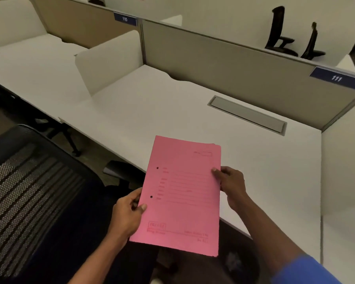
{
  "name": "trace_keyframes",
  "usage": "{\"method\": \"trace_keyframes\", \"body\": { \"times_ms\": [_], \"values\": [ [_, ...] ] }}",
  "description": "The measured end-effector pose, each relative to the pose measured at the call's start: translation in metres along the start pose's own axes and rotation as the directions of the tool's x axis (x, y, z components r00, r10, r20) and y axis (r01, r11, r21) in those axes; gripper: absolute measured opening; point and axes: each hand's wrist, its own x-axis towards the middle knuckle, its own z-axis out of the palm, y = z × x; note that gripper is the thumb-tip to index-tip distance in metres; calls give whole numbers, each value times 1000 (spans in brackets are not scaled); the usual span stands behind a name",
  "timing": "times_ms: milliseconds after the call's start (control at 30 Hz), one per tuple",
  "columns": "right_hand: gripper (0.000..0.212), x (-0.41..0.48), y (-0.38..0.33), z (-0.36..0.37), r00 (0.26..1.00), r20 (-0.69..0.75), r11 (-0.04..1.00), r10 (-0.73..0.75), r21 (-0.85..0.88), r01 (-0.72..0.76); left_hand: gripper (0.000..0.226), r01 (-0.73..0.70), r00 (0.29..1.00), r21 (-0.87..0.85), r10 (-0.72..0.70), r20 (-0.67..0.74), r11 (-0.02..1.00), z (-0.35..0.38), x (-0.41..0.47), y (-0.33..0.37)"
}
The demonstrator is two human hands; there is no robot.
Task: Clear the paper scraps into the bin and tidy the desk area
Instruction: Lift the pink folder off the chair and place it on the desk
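Office cubicles fill the view, and the white desk [193, 111] of bay 111 lies bare: no paper scraps show on it, and no bin is in sight. What the task has left to handle here is a pink file folder [182, 195], closed, its printed cover facing up, with 2 punched holes near its left edge. It hangs over the desk's near edge, its upper part above the white surface and its lower part above the dark floor, so it seems lifted rather than resting. The left hand [127, 216] closes on the folder's left edge, thumb on top beside the lower hole. The right hand [232, 185] pinches the right edge higher up, thumb on the cover. Gripping opposite edges keeps the thin card flat and level, probably for squaring it up before it is set down. Beyond it, a grey cable hatch [248, 113] sits shut in the desktop near the fabric partition [223, 58], which carries the number plate [336, 77]. A black mesh chair [29, 191] stands at the left, pulled clear of the desk.
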Motion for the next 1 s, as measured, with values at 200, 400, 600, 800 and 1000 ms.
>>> {"method": "trace_keyframes", "body": {
  "times_ms": [200,400,600,800,1000],
  "values": [
    [21,60,-33,-4,994,-110,995,15,105,-3,60,-60,995,45,56,86,997,-4,46,21],
    [23,121,-47,-9,988,-153,995,21,95,-6,55,-16,991,5,15,130,1000,16,88,29],
    [29,188,-43,-6,985,-168,996,44,86,-30,50,38,995,-25,-35,98,999,45,146,36],
    [17,250,-36,2,993,-100,997,63,41,-59,43,53,999,-16,-54,-8,998,87,214,50],
    [14,292,-31,15,998,-42,998,51,-24,-52,41,66,995,19,-65,-81,998,129,298,78]
  ]
}}
